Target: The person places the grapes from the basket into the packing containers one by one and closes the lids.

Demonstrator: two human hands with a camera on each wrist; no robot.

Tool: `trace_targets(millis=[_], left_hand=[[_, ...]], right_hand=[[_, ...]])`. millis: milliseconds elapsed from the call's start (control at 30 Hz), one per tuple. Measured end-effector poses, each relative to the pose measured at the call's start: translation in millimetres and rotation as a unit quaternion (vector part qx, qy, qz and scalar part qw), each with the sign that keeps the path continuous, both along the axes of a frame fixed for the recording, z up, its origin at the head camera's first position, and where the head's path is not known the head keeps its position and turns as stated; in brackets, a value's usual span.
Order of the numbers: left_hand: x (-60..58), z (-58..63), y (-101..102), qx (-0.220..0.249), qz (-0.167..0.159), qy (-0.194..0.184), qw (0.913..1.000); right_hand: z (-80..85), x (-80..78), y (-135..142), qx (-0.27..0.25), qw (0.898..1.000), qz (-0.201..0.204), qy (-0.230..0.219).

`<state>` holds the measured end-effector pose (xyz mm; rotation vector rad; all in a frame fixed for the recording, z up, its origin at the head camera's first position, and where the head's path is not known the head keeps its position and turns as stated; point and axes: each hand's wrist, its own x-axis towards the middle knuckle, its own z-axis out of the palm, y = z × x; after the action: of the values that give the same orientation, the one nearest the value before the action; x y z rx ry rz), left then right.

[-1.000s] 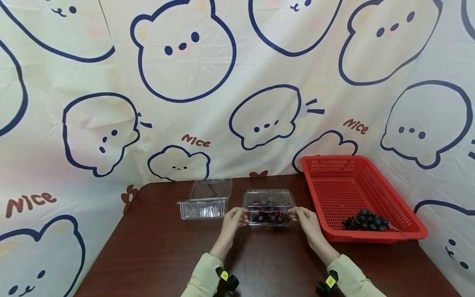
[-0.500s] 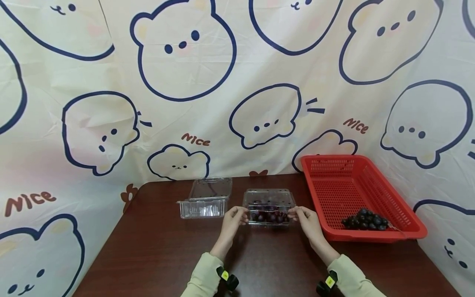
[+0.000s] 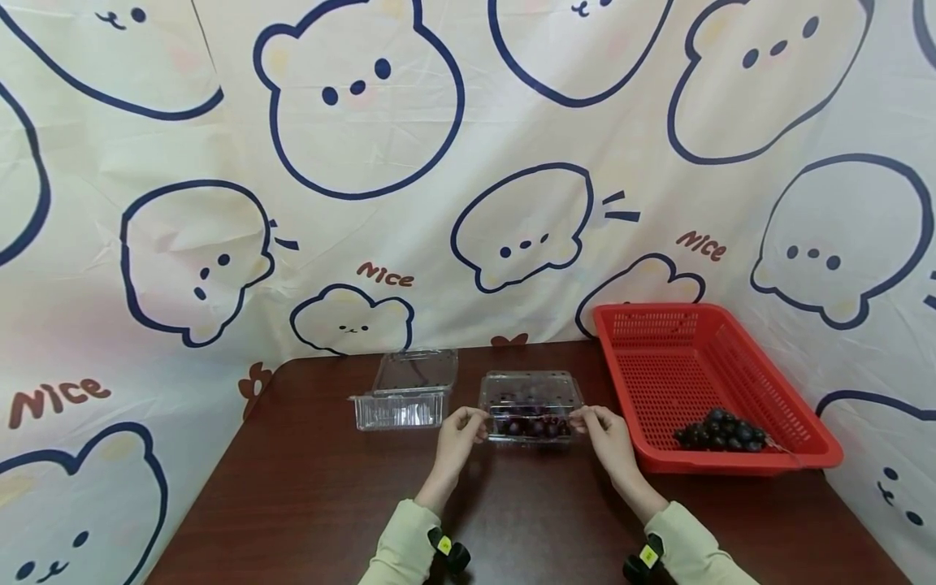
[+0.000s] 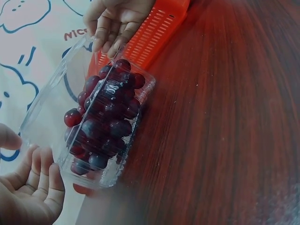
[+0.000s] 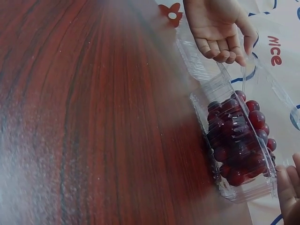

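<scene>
Clear rectangular plastic clamshell box (image 3: 530, 388), holding round dark-red grapes (image 4: 115, 112), stands on the dark brown wood-grained table (image 3: 329, 496), just left of the red rectangular perforated plastic basket (image 3: 731, 464). Both hands hold the box with thumbs and fingers drawn narrowly together: the left hand (image 3: 455, 439) pinches the near corner farther from the basket, the right hand (image 3: 608, 443) the near corner closer to it. Inside the basket, against its near wall, lies a bunch of black grapes (image 3: 720, 432). Farther left of the basket sits a second clear plastic box (image 3: 402, 413), its lid folded back.
</scene>
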<state>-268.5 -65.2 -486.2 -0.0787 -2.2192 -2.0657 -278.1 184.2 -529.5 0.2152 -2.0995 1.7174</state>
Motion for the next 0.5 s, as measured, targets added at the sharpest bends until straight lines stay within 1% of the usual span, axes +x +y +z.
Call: trace_targets(millis=[33, 67, 133, 200, 267, 333, 433, 500], left_hand=[[0.3, -0.6, 0, -0.002, 0.003, 0.003, 1.0000], [0.7, -1.1, 0, -0.004, 0.006, 0.005, 1.0000], [1.1, -1.5, 0, -0.006, 0.009, 0.005, 0.9999], [1.5, -1.3, 0, -0.004, 0.008, 0.004, 1.0000], [2.3, -0.2, -1, 0.003, 0.005, 0.000, 1.0000], [3.9, 2.6, -1, 0.014, -0.002, -0.002, 0.9999], [9.8, 11.1, -1, 0.017, -0.008, 0.001, 0.9998], [14.1, 16.4, 0, 0.013, -0.008, 0.003, 0.9999]], right_hand=[[-5.8, -3.7, 0, 0.006, 1.000, -0.015, -0.007], [-10.7, -6.5, 1, 0.007, 1.000, -0.021, -0.005], [-21.2, -12.7, 3, 0.006, 0.999, -0.040, -0.017], [-26.5, -15.6, 4, 0.001, 0.999, -0.043, -0.020], [-27.1, -15.1, 4, 0.000, 0.999, -0.042, -0.013], [-19.9, -9.0, 3, 0.014, 0.999, -0.040, -0.009], [0.4, 5.5, -3, 0.032, 0.999, -0.039, 0.004], [16.3, 15.5, -7, 0.038, 0.998, -0.045, -0.005]])
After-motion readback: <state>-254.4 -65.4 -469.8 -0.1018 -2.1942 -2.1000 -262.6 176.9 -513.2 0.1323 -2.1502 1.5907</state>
